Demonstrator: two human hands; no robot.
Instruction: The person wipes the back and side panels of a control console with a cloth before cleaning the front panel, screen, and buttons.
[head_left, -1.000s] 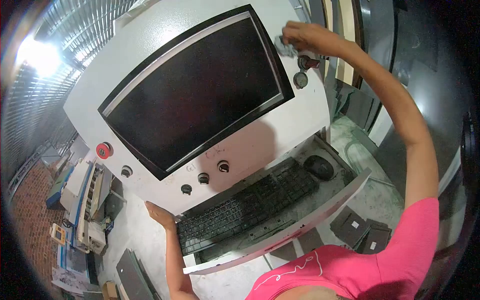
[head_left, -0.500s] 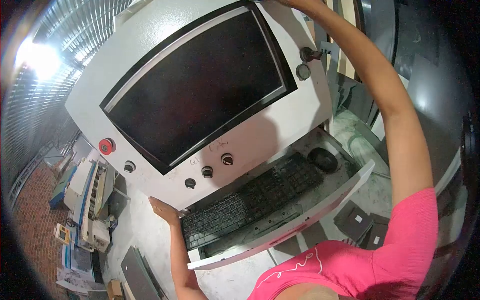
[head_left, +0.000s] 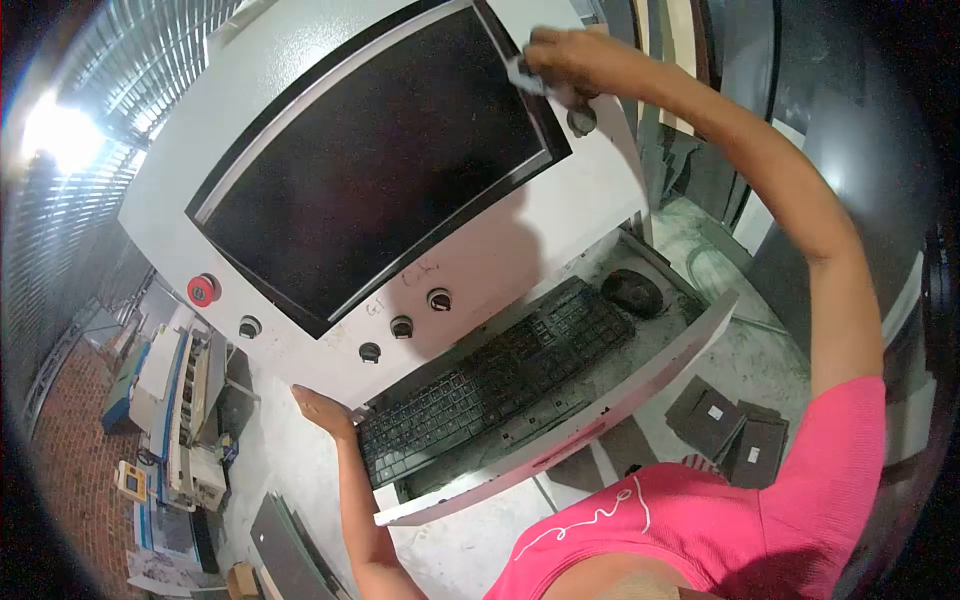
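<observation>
R hand [head_left: 565,55] is up at the top-right corner of the screen [head_left: 370,160], grip closed on a small grey rag [head_left: 522,75]. The rag is pressed on the black bezel, just beside the white panel [head_left: 560,215] face. L hand [head_left: 322,408] is open and holds nothing; its palm rests at the panel's lower-left edge, touching the corner of the tray [head_left: 600,420]. Step in hand, as judged: wiping screen edge and panel w/ the rag. To do it well: bunch the rag flat under the fingertips so cloth, not skin, meets the glass. Work in straight passes along the bezel, overlapping each pass, w/ light even pressure. A knob [head_left: 581,120] sits just below the R hand, so route around it and do not turn it. The same applies to the red button [head_left: 203,290] at lower left and the three selectors [head_left: 402,327] under the screen: wipe around them, no push, no twist. Use the L hand as a brace only, clear of the keyboard [head_left: 495,385]. The keyboard and mouse [head_left: 630,290] in the tray look dusty, so do not drag that grit onto the screen; refold to a clean rag face first.
</observation>
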